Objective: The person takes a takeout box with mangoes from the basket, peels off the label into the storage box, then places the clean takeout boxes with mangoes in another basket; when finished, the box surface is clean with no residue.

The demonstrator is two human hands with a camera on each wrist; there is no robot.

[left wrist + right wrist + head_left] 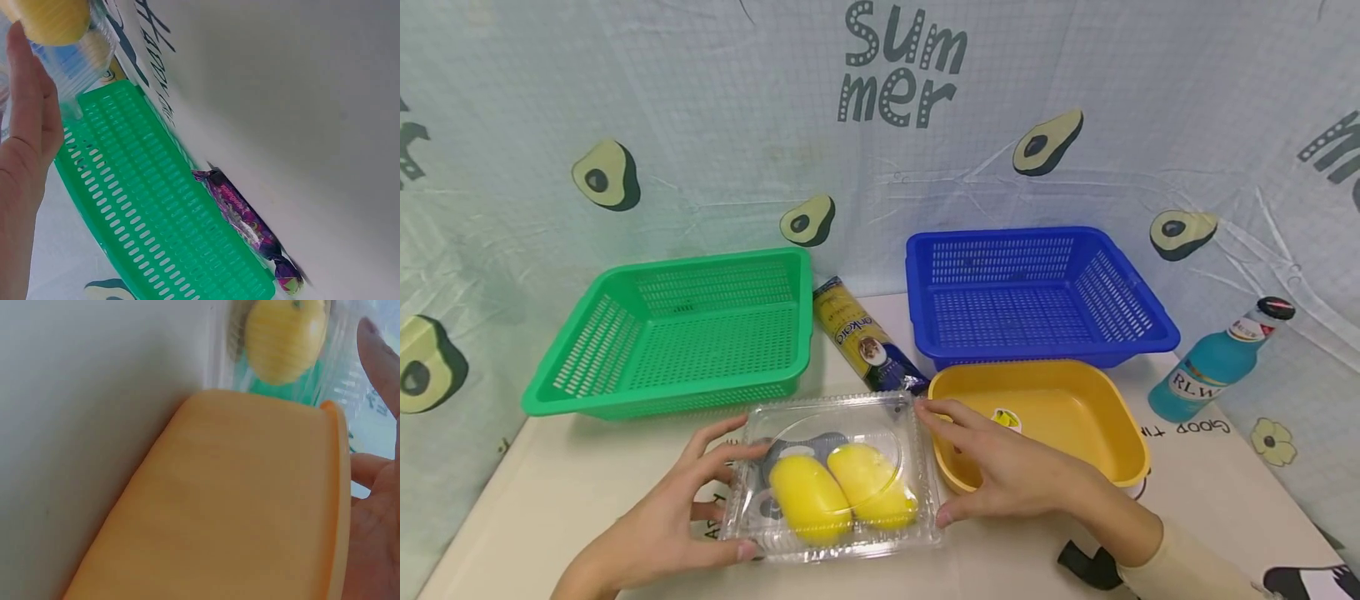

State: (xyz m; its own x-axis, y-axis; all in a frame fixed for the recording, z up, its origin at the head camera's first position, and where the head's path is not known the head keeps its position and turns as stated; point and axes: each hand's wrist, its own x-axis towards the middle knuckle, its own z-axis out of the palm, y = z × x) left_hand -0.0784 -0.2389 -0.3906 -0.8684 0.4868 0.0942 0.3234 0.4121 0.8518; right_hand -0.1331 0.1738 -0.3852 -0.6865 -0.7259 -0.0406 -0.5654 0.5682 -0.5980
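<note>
A clear plastic clamshell box (838,417) sits at the front middle, its lid down over two yellow mango-like fruits (811,500). My left hand (673,496) holds its left side, with the thumb at the near corner and fingertips over the lid's edge. From the right, my right hand (1000,458) grips the other side, fingers at the far corner and thumb lower down. In the right wrist view the thumb (381,365) lies beside the box, close to one fruit (284,340). The left wrist view shows straight fingers (28,94) along the box wall.
Behind stand a green basket (666,398) and a blue basket (1037,354), with a pasta packet (868,342) between them. A yellow basin (1067,417) borders the right hand. Farther right leans a blue bottle (1213,367). A purple-wrapped sweet (240,215) lies beside the green basket.
</note>
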